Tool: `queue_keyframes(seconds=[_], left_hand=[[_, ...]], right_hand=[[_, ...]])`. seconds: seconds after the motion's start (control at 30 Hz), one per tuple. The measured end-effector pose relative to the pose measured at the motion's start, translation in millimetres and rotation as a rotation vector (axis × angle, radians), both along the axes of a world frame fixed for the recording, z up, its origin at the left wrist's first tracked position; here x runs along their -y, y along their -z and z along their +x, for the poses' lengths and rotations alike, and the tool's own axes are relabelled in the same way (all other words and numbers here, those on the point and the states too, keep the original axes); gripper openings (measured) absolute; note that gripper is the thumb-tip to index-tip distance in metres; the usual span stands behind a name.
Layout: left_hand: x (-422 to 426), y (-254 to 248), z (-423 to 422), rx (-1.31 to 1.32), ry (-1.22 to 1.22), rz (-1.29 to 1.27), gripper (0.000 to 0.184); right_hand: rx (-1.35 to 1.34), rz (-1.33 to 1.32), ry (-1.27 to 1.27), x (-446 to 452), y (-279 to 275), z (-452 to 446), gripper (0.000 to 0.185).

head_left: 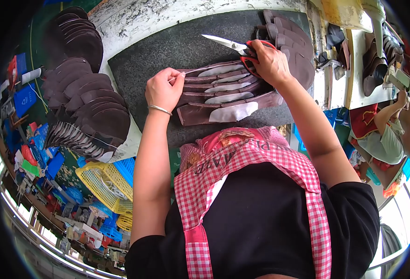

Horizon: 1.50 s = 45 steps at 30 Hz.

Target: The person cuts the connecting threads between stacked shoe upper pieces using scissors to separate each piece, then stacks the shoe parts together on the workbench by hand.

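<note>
My right hand [272,64] grips a pair of scissors [235,45] by its red and black handles, with the blades pointing left above the dark board. A row of brown shoe upper pieces [193,115] with white lining patches lies below it, in front of my body. My left hand [164,90] is closed at the left end of this row, thumb and finger pinching the edge of the farthest shoe upper. The exact spot under the fingertips is hidden.
The dark board [144,60] rests on a white worktable [121,28]. Stacked brown pieces [300,60] lie at its right, and larger stacks [88,93] stand at the left edge. A yellow basket [100,186] is below left. Another person [386,135] sits at far right.
</note>
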<state>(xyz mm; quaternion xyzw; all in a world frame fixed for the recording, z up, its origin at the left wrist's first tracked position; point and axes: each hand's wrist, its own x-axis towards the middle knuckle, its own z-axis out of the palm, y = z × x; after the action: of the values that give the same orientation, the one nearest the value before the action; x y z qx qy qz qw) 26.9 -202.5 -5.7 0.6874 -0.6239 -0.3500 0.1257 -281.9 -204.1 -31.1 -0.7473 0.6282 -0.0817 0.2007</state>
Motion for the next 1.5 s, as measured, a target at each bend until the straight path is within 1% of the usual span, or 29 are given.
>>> queue_keyframes(seconds=[0.07,0.1,0.2,0.3,0.4,0.43,0.5,0.53,0.67,0.7,0.8,0.83,0.9,0.93,0.97,1.0,1.07,1.1,1.2,1.23,1.27,1.33,1.37,1.5], left_hand=[[5.2,1.7,1.0,0.066,0.029,-0.059,0.019],[7.2,3.7,0.7,0.085,0.035,-0.074,0.024],[14.8,8.3,-1.0,0.19,0.079,-0.052,0.028],[24.5,15.5,-4.4,0.353,0.081,0.027,0.031],[27.2,13.8,1.2,0.274,0.062,0.113,0.028],[26.3,18.4,7.5,0.176,0.054,0.112,0.025],[23.1,27.4,21.0,-0.02,0.036,0.108,0.02],[21.3,28.1,23.1,-0.048,0.03,0.105,0.019],[16.4,28.0,27.3,-0.114,0.0,0.088,0.014],[15.9,29.1,27.4,-0.121,-0.007,0.081,0.014],[11.4,32.0,31.2,-0.108,-0.028,0.088,0.013],[8.3,31.3,31.2,-0.206,-0.062,0.088,0.013],[0.1,29.4,25.9,-0.404,-0.127,0.087,0.013],[-3.0,27.5,12.0,-0.557,-0.094,0.09,0.013],[-8.6,22.4,-5.5,-0.651,-0.065,0.13,0.013],[-11.5,13.0,-24.6,-0.745,-0.034,0.168,0.014],[-17.6,17.5,-49.7,-0.799,0.04,0.164,0.014],[-18.3,20.8,-57.6,-0.797,0.059,0.183,0.014],[-19.4,19.9,-55.0,-0.77,0.067,0.22,0.013],[-19.6,22.7,-49.0,-0.729,0.06,0.255,0.013],[-21.3,31.4,-40.8,-0.703,0.067,0.271,0.014],[-22.6,36.2,-25.3,-0.552,0.05,0.324,0.015],[-22.0,37.6,-17.7,-0.484,0.065,0.298,0.016],[-13.2,20.2,-0.7,-0.154,0.1,0.238,0.02]], right_hand=[[-0.016,-0.022,-0.024,0.0,7.3,-2.7,0.037],[-0.025,-0.033,-0.035,0.8,7.0,-2.6,0.037],[-0.082,-0.04,-0.091,6.2,-5.0,-0.7,0.022],[-0.079,-0.148,-0.149,19.4,-28.9,3.3,0.028],[-0.001,-0.167,-0.317,26.9,-43.8,21.0,0.04],[-0.017,-0.124,-0.36,28.6,-49.7,30.3,0.043],[-0.101,-0.098,-0.447,32.4,-46.0,43.0,0.045],[-0.144,-0.086,-0.491,34.5,-44.1,48.0,0.045],[-0.158,-0.112,-0.551,39.4,-40.6,63.7,0.042],[-0.247,0.005,-0.518,41.0,-43.7,71.7,0.04],[-0.222,0.085,-0.457,39.3,-47.5,71.9,0.037],[-0.161,0.075,-0.369,37.1,-43.4,66.3,0.039],[0.136,0.149,-0.191,35.3,-40.5,55.5,0.041],[0.284,0.188,-0.097,32.8,-43.1,53.8,0.042],[0.503,0.419,0.029,28.8,-50.5,56.0,0.047],[0.584,0.465,0.061,25.8,-49.4,54.0,0.048],[0.746,0.556,0.124,18.8,-45.3,49.1,0.049],[0.781,0.557,0.128,16.5,-53.4,44.1,0.039],[0.389,0.284,0.054,10.7,-61.6,22.1,0.037],[0.316,0.216,0.049,8.0,-56.5,14.2,0.034],[0.241,0.194,0.012,5.5,-50.7,5.5,0.034],[0.095,0.152,-0.062,0.1,-38.6,-6.6,0.036],[0.003,0.151,-0.074,-2.3,-33.8,-7.4,0.035],[-0.058,0.127,-0.08,-5.0,-22.4,-4.1,0.035]])
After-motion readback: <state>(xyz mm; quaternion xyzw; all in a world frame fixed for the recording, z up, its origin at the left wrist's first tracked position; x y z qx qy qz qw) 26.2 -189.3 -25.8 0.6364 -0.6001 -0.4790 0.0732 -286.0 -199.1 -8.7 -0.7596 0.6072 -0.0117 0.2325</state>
